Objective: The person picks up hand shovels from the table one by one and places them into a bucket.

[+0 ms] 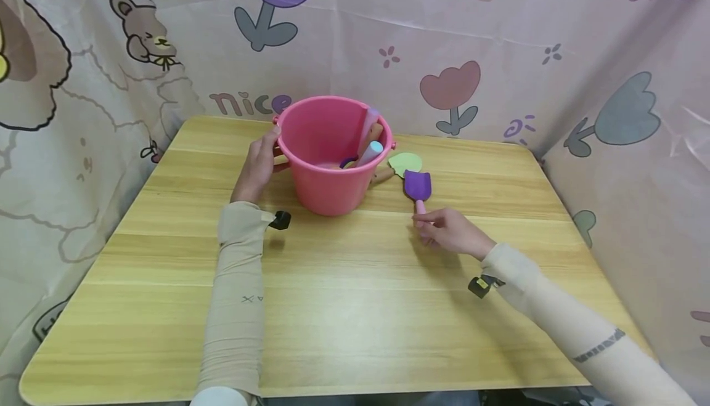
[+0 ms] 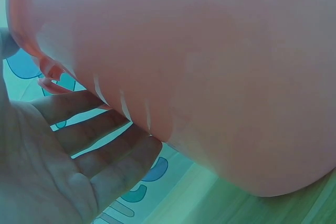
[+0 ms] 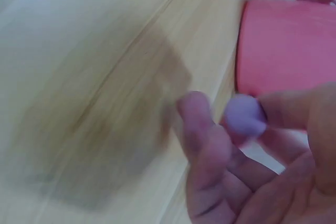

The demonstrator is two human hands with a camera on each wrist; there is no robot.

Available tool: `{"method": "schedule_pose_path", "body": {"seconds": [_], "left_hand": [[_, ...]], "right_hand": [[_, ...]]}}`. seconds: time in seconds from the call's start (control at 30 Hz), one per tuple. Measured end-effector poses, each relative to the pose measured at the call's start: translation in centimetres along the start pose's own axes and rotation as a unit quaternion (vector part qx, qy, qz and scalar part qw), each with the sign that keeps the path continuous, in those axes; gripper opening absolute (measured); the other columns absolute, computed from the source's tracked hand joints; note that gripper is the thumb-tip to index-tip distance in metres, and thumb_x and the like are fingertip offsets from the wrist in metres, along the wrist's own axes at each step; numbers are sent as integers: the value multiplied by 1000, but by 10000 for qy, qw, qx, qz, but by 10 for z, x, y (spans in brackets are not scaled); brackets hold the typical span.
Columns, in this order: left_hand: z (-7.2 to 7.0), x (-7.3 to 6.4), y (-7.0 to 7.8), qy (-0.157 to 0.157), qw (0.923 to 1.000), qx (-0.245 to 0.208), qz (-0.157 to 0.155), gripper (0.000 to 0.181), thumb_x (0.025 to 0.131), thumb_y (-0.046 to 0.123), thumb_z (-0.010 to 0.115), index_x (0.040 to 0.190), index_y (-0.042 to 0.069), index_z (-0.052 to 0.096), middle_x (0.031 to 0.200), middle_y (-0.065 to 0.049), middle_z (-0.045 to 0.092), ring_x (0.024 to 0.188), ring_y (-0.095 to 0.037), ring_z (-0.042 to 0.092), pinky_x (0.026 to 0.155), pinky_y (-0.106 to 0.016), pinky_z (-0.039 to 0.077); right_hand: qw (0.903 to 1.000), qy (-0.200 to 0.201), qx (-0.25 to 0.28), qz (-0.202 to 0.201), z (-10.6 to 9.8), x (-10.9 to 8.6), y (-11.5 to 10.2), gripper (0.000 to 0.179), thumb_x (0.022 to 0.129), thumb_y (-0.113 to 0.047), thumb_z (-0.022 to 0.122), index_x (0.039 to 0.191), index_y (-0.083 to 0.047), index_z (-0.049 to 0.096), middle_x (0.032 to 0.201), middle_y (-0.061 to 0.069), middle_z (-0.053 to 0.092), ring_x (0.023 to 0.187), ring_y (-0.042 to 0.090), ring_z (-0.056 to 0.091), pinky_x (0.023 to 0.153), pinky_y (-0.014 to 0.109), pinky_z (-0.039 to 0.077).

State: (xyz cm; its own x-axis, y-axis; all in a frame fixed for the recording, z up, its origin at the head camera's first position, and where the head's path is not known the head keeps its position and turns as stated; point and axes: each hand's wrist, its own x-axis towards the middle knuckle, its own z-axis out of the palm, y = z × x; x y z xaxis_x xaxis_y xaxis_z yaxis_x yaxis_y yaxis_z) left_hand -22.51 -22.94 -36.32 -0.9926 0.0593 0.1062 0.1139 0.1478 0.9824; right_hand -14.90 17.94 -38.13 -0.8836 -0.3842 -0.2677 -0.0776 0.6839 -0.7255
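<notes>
A pink bucket (image 1: pixel 335 190) stands upright on the table with several toys inside, among them a pale stick with a light blue end (image 1: pixel 370 153). My left hand (image 1: pixel 259 166) is at its left side. In the left wrist view, the fairly straight fingers (image 2: pixel 113 153) lie along the outer wall and the thumb is at the rim. My right hand (image 1: pixel 452 231), right of the bucket, pinches the lavender handle of a toy shovel (image 1: pixel 418 185) between thumb and fingers. Its purple blade points away from me. The right wrist view shows the rounded handle end (image 3: pixel 244 115).
Just beyond the shovel, beside the bucket, lie a light green flat piece (image 1: pixel 405 162) and a brown handle (image 1: pixel 383 175). A printed cloth (image 1: pixel 355 55) hangs around the back and sides of the wooden table (image 1: pixel 344 307).
</notes>
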Motion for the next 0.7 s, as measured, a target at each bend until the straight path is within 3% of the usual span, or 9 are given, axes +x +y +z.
{"method": "schedule_pose_path", "body": {"seconds": [0.27,0.5,0.7], "left_hand": [[0,-1,0,55,9999,-98,-16,70,105,67,30,146,16,55,146,-9,53,140,-28,51,116,-52,51],[1,-1,-1,44,9999,-99,-9,69,105,66,29,145,16,56,145,-7,53,138,-26,53,115,-50,52],[1,-2,-1,53,10000,-77,-29,69,105,67,29,145,18,56,144,-7,54,138,-25,52,116,-50,51]], "right_hand": [[9948,480,635,638,-15,-10,18,58,105,-21,60,156,-1,41,110,27,75,80,25,76,70,36,66],[9797,819,1579,926,-24,-15,32,58,104,-20,63,150,9,43,126,34,68,95,28,79,87,38,66],[9624,1001,2260,1126,-29,-16,43,56,101,-14,65,147,11,45,140,36,57,99,14,77,94,25,62]]}}
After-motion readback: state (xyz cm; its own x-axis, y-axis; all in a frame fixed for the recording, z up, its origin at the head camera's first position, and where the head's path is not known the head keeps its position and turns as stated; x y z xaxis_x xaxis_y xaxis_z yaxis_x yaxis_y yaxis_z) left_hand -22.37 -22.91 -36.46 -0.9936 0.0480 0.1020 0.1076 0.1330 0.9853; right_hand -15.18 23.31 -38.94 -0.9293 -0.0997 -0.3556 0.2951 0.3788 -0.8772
